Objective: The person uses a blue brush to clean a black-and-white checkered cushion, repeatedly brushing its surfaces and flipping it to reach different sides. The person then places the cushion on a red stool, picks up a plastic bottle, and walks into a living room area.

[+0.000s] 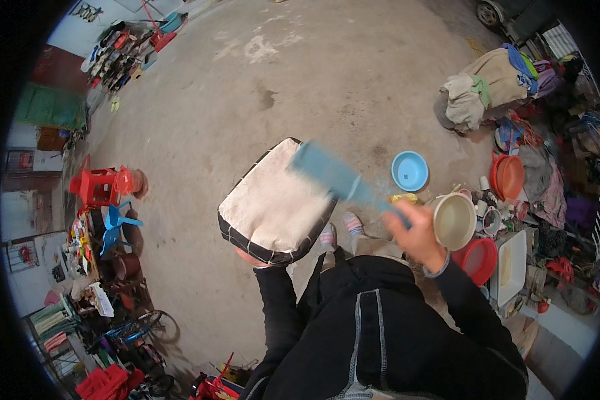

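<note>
You stand on a bare, grey-brown concrete floor (200, 113), marked by whitish scuffed patches (259, 50) and a dark stain (267, 99). Your pink-striped slippers (354, 224) rest directly on it. Ahead and to your right sits a round, light-blue plastic basin (409, 171). On your left stand a red plastic stool (99, 189) and a small, bright-blue plastic stool (114, 225). Farther off, toward the upper left, you have a small yellow-green item (115, 103), too small to identify, lying on the concrete.

Blurry blue handheld tool (330, 172)
</note>
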Demonstrator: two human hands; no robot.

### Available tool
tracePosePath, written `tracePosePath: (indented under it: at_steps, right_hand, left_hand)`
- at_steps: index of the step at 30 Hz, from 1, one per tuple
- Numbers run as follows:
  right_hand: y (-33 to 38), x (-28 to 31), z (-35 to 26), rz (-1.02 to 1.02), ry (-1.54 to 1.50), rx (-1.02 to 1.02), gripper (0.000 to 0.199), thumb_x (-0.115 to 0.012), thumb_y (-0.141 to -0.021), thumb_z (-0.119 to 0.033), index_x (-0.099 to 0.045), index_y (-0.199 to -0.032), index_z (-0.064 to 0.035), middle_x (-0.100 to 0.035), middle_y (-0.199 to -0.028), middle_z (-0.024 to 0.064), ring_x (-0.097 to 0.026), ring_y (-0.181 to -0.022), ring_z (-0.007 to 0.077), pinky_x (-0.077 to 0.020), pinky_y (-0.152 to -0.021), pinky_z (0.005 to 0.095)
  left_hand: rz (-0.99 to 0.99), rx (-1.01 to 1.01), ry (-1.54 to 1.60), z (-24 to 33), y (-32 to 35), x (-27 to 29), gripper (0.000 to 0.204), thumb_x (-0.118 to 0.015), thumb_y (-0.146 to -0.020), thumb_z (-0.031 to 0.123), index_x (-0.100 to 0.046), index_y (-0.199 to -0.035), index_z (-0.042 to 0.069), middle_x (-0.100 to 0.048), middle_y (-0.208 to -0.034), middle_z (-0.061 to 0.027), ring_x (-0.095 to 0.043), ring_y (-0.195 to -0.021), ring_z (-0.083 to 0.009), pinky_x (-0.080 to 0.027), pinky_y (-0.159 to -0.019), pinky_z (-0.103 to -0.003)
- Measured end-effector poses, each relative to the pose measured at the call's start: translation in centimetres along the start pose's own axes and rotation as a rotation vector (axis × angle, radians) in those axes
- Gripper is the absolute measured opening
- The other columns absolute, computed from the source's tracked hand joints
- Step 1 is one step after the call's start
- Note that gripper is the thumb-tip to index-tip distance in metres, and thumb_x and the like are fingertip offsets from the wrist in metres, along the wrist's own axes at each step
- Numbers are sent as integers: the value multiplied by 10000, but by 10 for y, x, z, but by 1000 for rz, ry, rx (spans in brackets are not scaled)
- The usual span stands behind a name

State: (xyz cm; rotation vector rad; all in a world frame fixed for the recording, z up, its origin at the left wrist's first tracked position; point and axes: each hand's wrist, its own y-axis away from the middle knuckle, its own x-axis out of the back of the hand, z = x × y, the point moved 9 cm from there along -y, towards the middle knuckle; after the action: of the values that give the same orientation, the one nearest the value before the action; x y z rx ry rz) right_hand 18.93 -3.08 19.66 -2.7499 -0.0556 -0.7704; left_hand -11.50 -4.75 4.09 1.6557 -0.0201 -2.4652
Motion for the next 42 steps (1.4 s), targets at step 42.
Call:
tracePosePath:
  at_steps: [42]
  right_hand:
    - [-5, -11, 156, -87, 360, -449, 181, -630, -818, -201, -595, -789, -26, -540, -592, 123, -564, -531, 279, -418, -479, 359]
  left_hand:
    - [-37, 114, -44, -6, 3, 0, 668, -289, -911, 546, -363, -1332, 33, -427, -1330, -159, -424, -1194, -335, -316, -1008, -493]
